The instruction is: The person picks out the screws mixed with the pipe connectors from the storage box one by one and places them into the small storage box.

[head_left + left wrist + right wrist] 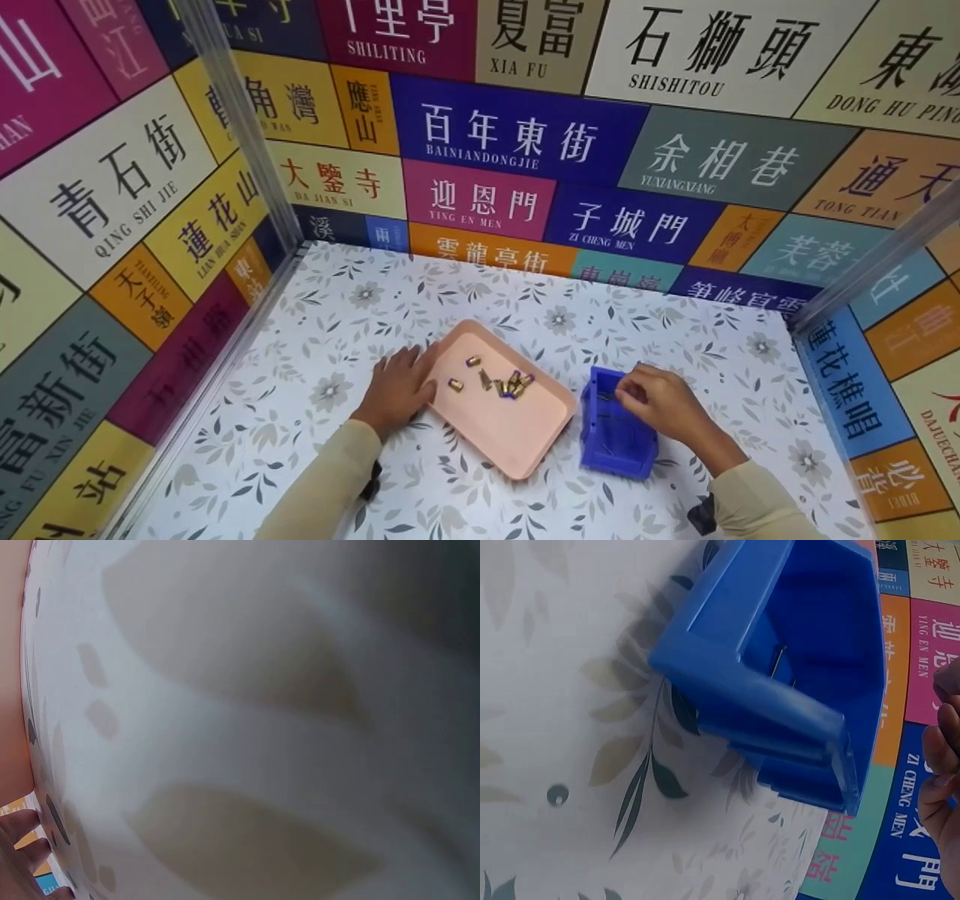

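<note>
Resting at the left rim of the pink tray [499, 446], the left hand [397, 390] has its fingers loosely spread, gripping nothing. Over the blue bin [616, 469] on the bench [540, 510], the right hand [664, 397] has curled fingers; I can't tell whether they pinch anything. Brass-coloured pieces [507, 388] lie in the tray.

White floral table [480, 502], pink tray [502, 435], blue bin [619, 465] on it

Left grip [397, 388] loosely extended; right grip [660, 399] curled in.
</note>
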`<state>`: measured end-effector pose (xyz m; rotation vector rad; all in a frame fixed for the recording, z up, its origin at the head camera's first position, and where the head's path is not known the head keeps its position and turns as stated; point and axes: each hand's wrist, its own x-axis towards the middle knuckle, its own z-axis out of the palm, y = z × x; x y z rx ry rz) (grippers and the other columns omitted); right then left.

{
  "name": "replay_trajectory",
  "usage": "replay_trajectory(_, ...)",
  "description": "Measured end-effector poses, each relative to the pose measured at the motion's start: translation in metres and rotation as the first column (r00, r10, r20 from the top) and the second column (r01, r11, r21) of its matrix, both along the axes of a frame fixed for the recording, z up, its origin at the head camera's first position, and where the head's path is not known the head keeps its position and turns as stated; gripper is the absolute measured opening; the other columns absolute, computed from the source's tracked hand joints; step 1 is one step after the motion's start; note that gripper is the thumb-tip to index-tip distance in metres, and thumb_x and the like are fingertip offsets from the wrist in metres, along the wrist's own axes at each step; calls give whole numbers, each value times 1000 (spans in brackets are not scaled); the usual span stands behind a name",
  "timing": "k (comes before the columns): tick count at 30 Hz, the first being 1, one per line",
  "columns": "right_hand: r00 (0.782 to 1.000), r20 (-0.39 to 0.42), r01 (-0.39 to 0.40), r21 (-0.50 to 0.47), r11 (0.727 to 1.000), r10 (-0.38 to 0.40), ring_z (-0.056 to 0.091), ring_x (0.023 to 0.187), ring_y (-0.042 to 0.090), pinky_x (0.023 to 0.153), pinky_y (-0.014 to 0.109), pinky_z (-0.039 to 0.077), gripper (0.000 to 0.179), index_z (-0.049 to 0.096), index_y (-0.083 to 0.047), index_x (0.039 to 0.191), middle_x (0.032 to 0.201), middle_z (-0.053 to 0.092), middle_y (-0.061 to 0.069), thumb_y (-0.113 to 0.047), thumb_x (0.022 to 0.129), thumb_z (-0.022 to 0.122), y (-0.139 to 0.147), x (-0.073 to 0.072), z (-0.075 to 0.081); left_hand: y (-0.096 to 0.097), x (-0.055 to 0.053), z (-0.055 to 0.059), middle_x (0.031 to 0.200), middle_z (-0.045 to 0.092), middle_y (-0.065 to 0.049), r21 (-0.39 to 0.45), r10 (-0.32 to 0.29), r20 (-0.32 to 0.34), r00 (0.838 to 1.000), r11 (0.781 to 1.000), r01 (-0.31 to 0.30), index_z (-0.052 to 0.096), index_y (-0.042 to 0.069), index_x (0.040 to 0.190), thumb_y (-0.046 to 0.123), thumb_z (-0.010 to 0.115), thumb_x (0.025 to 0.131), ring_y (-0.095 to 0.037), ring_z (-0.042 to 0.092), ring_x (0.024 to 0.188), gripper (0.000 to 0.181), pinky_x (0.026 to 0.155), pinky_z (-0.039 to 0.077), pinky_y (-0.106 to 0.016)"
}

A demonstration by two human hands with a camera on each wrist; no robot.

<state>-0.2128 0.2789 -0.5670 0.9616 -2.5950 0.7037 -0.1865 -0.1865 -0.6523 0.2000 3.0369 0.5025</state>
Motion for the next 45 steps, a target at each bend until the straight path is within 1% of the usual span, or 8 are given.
replay_trajectory(8,999,44,-21,-63,998,24,49,65,-3,57,20,46,16,71,-19,80,73,55,-15,-8,82,82,-31,-6,-6,2,1,1,167,34,-8,11,8,9,1000,1000,-8,13,36,165,50,39,104,-32,29,155,68,124,20,-62)
replay_trajectory(14,998,52,-27,-112,993,33,50,64,0,56,22,45,13,71,-19,80,74,57,-11,-11,86,80,-62,-16,-7,1,1,1,167,33,-8,22,13,9,1000,1000,-13,13,36,165,50,39,104,-32,28,155,68,124,19,-61)
replay_trajectory(19,994,105,-22,-153,988,38,54,66,6,58,25,47,8,73,-16,83,76,60,-5,-14,88,79,-93,-27,-7,1,1,0,167,33,-7,0,18,12,1000,1000,-18,12,37,165,49,38,104,-32,29,155,67,124,20,-61)
replay_trajectory(23,986,163,-7,-144,990,31,56,68,8,60,25,48,6,74,-15,85,77,62,-3,-16,88,79,-118,-34,-9,1,-1,-1,167,32,-6,-7,23,13,1000,1000,-23,10,38,165,51,37,104,-31,28,155,68,125,19,-60)
replay_trajectory(29,974,226,17,-140,990,16,56,67,12,59,24,46,9,74,-14,83,75,60,-3,-19,89,80,-147,-40,-19,2,-2,-2,169,30,-5,4,21,19,1000,1000,-21,8,40,164,52,36,103,-31,26,156,68,125,18,-60)
replay_trajectory(34,966,256,18,-161,987,24,55,67,9,60,24,47,10,74,-15,84,75,60,-4,-21,89,80,-160,-45,-33,2,-1,-1,170,28,-4,8,32,37,999,999,-32,9,41,164,52,37,104,-30,24,157,68,126,16,-59)
replay_trajectory(39,955,295,33,-134,991,8,53,67,7,59,23,46,15,75,-15,84,75,60,-3,-27,90,80,-170,-49,-42,2,-1,-2,170,25,-3,8,31,44,999,999,-31,7,41,164,53,36,104,-29,22,158,68,126,15,-59)
replay_trajectory(45,957,290,35,-115,993,0,51,65,6,58,22,44,17,73,-16,81,74,59,-4,-29,90,80,-182,-52,-52,1,-2,-3,169,29,-5,24,12,15,1000,1000,-13,11,39,165,52,37,104,-32,25,156,67,125,17,-62)
